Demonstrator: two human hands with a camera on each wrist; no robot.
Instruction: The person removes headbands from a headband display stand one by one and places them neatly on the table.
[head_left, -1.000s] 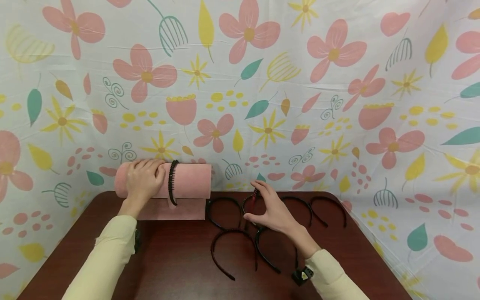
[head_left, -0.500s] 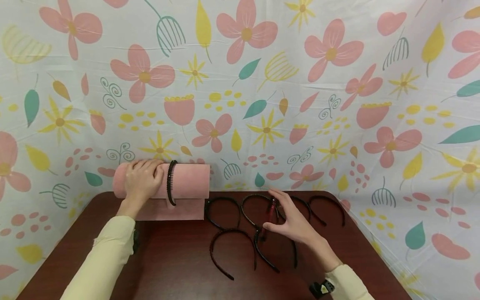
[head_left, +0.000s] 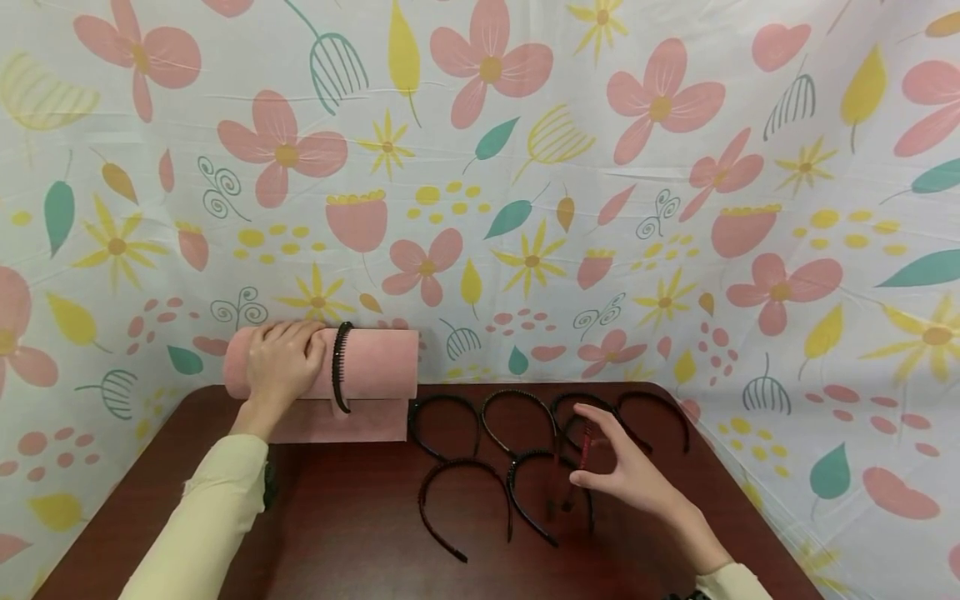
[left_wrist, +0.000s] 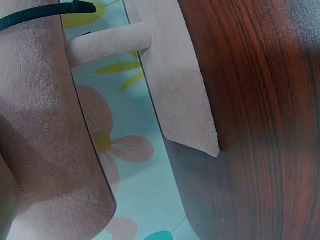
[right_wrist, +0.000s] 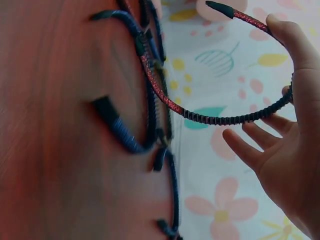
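A pink plush headband stand (head_left: 382,362), a roll on a post and flat base, lies along the table's back left. My left hand (head_left: 283,362) grips the left part of the roll from above, fingers curved over it. Around the roll, just right of that hand, sits a black toothed headband (head_left: 340,367). My right hand (head_left: 637,471) holds a red glittery headband (right_wrist: 225,120) with dark ridged toothing, raised above the table. In the right wrist view, the thumb lies on one arm of its hoop and the fingers are at the ridged part.
Several dark headbands lie on the brown table (head_left: 337,500): a back row, including a far right headband (head_left: 652,394), and a front pair, including a brown headband (head_left: 423,500). A flowered cloth (head_left: 465,167) hangs behind the table.
My right hand has moved right and slightly toward me with the red headband, across the other headbands. My left hand has stayed on the stand.
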